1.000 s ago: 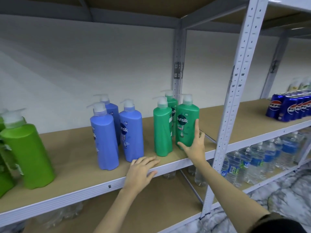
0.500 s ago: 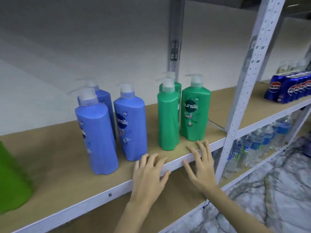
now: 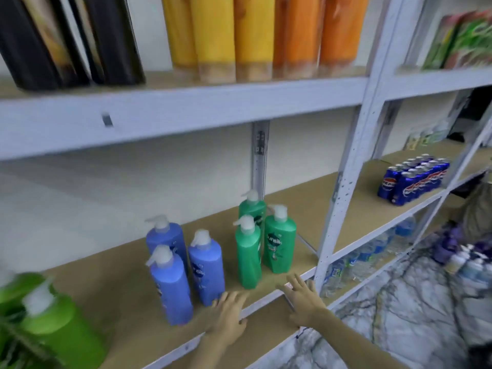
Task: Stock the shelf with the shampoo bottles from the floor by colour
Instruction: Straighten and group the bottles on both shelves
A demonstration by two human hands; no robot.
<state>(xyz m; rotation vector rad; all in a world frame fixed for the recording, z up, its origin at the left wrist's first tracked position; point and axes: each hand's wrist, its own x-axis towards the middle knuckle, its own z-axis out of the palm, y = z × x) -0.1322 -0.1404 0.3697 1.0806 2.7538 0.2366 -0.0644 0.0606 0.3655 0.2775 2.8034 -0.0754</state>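
Left hand [image 3: 229, 314]: flat, holding nothing, on shelf [image 3: 269, 302] edge | right hand [image 3: 304, 299]: likewise | green bottles [image 3: 279, 243] upright behind.

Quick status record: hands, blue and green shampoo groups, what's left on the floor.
left hand: open, fingers flat on the shelf edge, holds nothing
right hand: open, on the same edge, holds nothing
blue shampoo bottles: three, upright, grouped
green shampoo bottles: three, upright, right of the blue
floor bottles: blurred cluster at right, count unclear
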